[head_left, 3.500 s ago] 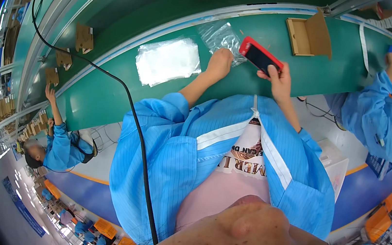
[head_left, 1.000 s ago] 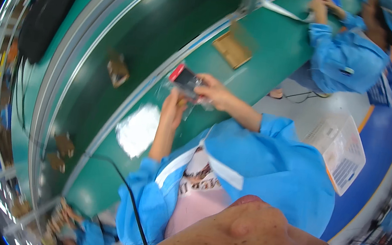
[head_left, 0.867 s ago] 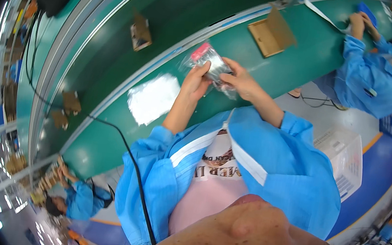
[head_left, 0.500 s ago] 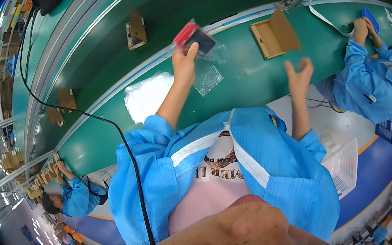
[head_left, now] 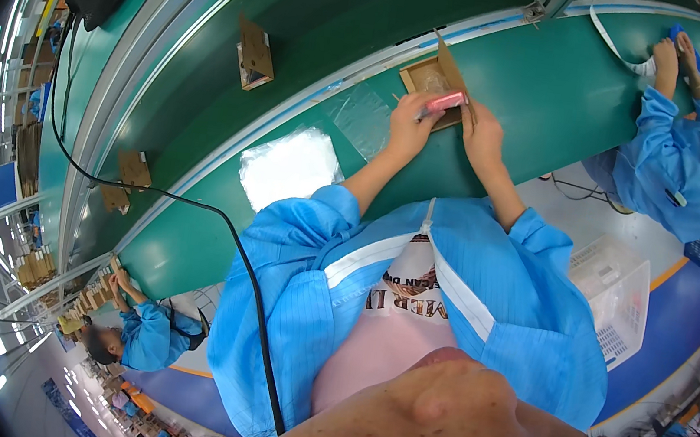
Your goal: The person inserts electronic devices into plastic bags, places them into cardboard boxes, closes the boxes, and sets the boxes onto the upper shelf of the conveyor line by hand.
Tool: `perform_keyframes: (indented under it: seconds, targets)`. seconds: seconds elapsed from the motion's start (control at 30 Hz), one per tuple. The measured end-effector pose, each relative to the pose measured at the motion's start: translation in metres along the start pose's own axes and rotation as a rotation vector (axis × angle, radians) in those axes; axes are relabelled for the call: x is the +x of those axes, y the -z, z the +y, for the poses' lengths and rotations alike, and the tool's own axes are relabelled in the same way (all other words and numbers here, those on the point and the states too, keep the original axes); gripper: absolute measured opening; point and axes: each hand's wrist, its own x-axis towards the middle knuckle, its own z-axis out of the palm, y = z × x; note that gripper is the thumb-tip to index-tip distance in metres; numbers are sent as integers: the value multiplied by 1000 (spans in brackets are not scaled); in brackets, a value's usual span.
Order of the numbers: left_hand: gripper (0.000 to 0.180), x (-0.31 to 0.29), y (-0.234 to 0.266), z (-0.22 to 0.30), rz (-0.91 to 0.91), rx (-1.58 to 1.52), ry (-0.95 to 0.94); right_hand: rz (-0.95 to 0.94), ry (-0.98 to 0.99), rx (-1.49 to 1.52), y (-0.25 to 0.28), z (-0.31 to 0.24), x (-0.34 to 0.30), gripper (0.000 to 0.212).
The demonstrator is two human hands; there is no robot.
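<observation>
My left hand (head_left: 411, 127) is closed on a flat red-and-dark item (head_left: 446, 101), which has clear plastic film about it. It holds the item tilted over a small open cardboard box (head_left: 420, 73). At the box's right side, my right hand (head_left: 483, 139) grips the raised brown lid, with the thumb near the red item's end. The left fingertips are partly hidden behind the item. Left of the box, a loose clear plastic bag (head_left: 360, 121) lies flat on the green bench. A stack of clear bags with a white look (head_left: 291, 165) lies beside my left forearm.
Beyond a metal rail, a green belt carries small cardboard boxes (head_left: 255, 63) (head_left: 134, 170). A black cable (head_left: 193, 215) hangs across my left side. A white plastic basket (head_left: 611, 294) stands below the bench at right. Co-workers in blue sit at the right (head_left: 680, 167) and far left (head_left: 154, 336).
My left hand has carried the red item rightward to the box. My right hand, open and apart before, has come left and taken hold of the lid. The box now sits farther left.
</observation>
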Motion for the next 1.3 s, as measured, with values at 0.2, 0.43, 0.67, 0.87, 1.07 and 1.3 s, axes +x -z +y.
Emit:
perform_keyframes:
  seconds: [0.2, 0.43, 0.67, 0.87, 1.07, 1.3]
  targets:
    - [48, 23, 10, -3, -69, 296, 416, 13, 40, 5, -1, 0, 3, 21]
    - [50, 31, 13, -20, -46, 757, -51, -23, 22, -58, -3, 6, 4, 21]
    - [46, 13, 10, -28, -195, 742, -144, 10, 102, -48, -6, 2, 9, 20]
    - [34, -38, 41, -24, 103, 517, 152, -62, -57, 124, -5, 8, 47, 24]
    - [30, -92, 59, -12, -173, 538, 7, 28, 336, -111, -50, 11, 177, 23]
    - [6, -87, 48, -43, -122, 623, -21, 165, -92, 53, -106, 50, 203, 46]
